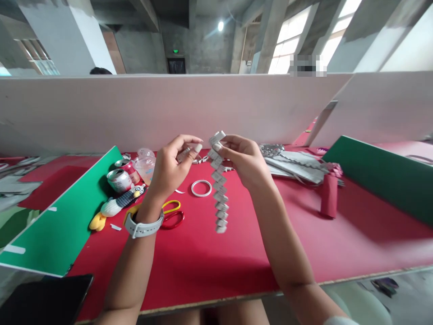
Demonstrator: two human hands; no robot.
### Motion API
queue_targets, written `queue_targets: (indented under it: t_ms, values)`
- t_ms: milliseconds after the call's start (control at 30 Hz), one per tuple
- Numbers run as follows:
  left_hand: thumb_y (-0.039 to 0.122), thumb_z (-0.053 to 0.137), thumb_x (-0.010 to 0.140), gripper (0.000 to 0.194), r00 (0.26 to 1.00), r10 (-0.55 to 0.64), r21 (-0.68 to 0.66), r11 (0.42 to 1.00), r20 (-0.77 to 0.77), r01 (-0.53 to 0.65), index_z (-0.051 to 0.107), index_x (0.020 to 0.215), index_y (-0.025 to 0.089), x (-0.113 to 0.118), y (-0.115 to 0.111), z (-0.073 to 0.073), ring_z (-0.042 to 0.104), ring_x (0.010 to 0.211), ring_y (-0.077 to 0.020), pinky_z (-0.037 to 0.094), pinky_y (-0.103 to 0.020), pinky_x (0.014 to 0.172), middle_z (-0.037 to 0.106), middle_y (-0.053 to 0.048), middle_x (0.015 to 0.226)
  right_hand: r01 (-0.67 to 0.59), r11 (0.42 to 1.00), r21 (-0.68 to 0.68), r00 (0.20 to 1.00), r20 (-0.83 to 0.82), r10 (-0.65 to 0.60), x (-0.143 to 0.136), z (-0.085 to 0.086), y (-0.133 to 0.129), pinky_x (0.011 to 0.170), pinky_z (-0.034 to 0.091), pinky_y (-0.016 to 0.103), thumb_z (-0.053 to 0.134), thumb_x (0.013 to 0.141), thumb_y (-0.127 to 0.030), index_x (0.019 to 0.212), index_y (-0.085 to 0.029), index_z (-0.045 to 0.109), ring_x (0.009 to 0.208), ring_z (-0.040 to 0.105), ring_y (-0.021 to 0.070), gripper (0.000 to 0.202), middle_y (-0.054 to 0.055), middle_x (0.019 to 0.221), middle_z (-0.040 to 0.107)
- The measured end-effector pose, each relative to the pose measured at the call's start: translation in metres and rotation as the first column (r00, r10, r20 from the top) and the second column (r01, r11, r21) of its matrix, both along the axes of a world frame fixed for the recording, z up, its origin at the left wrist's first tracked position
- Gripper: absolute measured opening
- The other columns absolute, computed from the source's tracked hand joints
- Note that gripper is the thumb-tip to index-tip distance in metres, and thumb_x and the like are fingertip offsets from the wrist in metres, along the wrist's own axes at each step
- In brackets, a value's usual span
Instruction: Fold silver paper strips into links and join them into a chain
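A zigzag chain of folded whitish printed paper [219, 189] hangs down over the red table. Its top end is pinched between the thumb and fingers of my right hand [244, 159]. My left hand [173, 164] is raised just left of the chain, apart from it. Its thumb and index finger are separated, and the other fingers curl inward, partly hidden. A small pale bit shows by those curled fingers, too small to make out. Below and between the hands, a white ring-shaped roll of tape [201, 182] lies flat on the table.
Scissors [173, 220] with yellow and red handles lie by my left wrist. Further left are two cans [120, 180], a plush bird [117, 205] and a clear plastic cup [146, 164]. Paper stacks [294, 164] and a red cylinder [329, 192] stand right. Green boards [64, 225] flank the table.
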State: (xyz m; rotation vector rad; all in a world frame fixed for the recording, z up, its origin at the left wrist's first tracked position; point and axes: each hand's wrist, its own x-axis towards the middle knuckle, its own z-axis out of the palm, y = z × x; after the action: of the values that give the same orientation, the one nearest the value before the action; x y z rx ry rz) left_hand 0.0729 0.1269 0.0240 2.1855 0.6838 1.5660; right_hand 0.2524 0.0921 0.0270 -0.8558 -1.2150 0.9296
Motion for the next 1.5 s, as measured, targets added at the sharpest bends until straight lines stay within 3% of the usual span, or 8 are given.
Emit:
queue_targets:
  t_ms: [133,267,467,800,1067,1300,1400,1500]
  values:
    - [0.049,0.06,0.087,0.034,0.954,-0.247,-0.233,0.951,-0.169,0.205,0.07,0.086,0.016,0.012,0.011,-0.014,0.058,0.056,-0.012,0.045,-0.021,0.049,0.065,-0.002,0.066,0.044,0.999,-0.03,0.996,-0.079,-0.046,0.008,-0.005,0.013,0.054,0.05,0.019,0.075,0.067,-0.03,0.081,-0.018,0.061,0.062,0.062,0.0084,0.023,-0.001,0.073,0.063]
    - [0.056,0.061,0.084,0.04,0.819,-0.546,-0.527,0.755,-0.175,0.391,0.073,0.08,0.017,0.032,0.019,-0.035,0.049,0.047,-0.01,0.039,-0.022,0.043,0.053,0.001,0.054,0.147,0.989,-0.012,0.985,-0.087,-0.148,0.019,-0.009,0.025,0.052,0.05,0.022,0.074,0.07,-0.033,0.076,-0.019,0.056,0.056,0.06,0.0089,0.023,-0.003,0.066,0.058]
    - [0.054,0.065,0.081,0.036,0.835,-0.55,-0.665,0.622,0.005,0.414,0.073,0.071,0.02,0.045,0.019,-0.049,0.044,0.04,-0.0094,0.038,-0.023,0.037,0.047,0.001,0.048,0.359,0.933,0.002,0.932,-0.066,-0.358,0.035,-0.016,0.041,0.045,0.047,0.023,0.07,0.072,-0.057,0.065,-0.021,0.051,0.046,0.052,0.0082,0.042,-0.004,0.058,0.05]
    - [0.041,0.065,0.081,0.027,0.826,-0.525,-0.753,0.454,0.205,0.476,0.071,0.066,0.021,0.055,0.002,-0.042,0.038,0.039,-0.0085,0.027,-0.023,0.033,0.045,0.001,0.048,0.521,0.829,0.202,0.846,0.007,-0.534,0.056,-0.015,0.036,0.046,0.046,0.025,0.066,0.078,-0.054,0.058,-0.02,0.051,0.046,0.049,0.0082,0.042,-0.004,0.053,0.043]
    - [0.056,0.047,0.091,0.046,0.821,-0.572,-0.625,0.639,0.003,0.448,0.073,0.094,0.018,0.044,0.0,-0.036,0.045,0.049,-0.0083,0.037,-0.023,0.041,0.056,-0.002,0.067,0.67,0.738,0.081,0.725,-0.287,-0.626,0.068,-0.021,0.05,0.041,0.041,0.02,0.068,0.079,-0.05,0.053,-0.02,0.043,0.041,0.039,0.0046,0.047,-0.008,0.048,0.036]
    - [0.038,0.085,0.064,0.095,0.747,-0.632,-0.418,0.747,-0.206,0.517,0.038,0.145,0.029,0.028,-0.005,-0.021,0.057,0.085,-0.0159,0.049,-0.025,0.065,0.058,-0.009,0.116,0.634,0.752,-0.178,0.514,-0.63,-0.582,0.097,-0.024,0.059,0.041,0.043,0.014,0.06,0.091,-0.034,0.063,-0.02,0.045,0.04,0.044,0.0038,0.035,-0.009,0.05,0.042]
    - [0.03,0.081,0.071,0.076,0.775,-0.568,-0.294,0.818,-0.277,0.494,0.044,0.138,0.029,0.031,-0.016,-0.017,0.059,0.098,-0.0179,0.052,-0.028,0.078,0.053,-0.009,0.132,0.524,0.809,-0.268,0.487,-0.685,-0.542,0.109,-0.033,0.069,0.042,0.046,0.013,0.055,0.094,-0.029,0.07,-0.02,0.05,0.043,0.049,0.0045,0.027,-0.008,0.053,0.049]
    - [0.025,0.072,0.081,0.041,0.835,-0.485,-0.17,0.874,-0.261,0.455,0.056,0.118,0.023,0.038,-0.025,-0.019,0.06,0.094,-0.0146,0.051,-0.026,0.079,0.062,-0.007,0.116,0.407,0.867,-0.286,0.505,-0.721,-0.475,0.117,-0.046,0.083,0.048,0.05,0.013,0.048,0.096,-0.019,0.071,-0.019,0.052,0.049,0.057,0.005,0.025,-0.007,0.057,0.055]
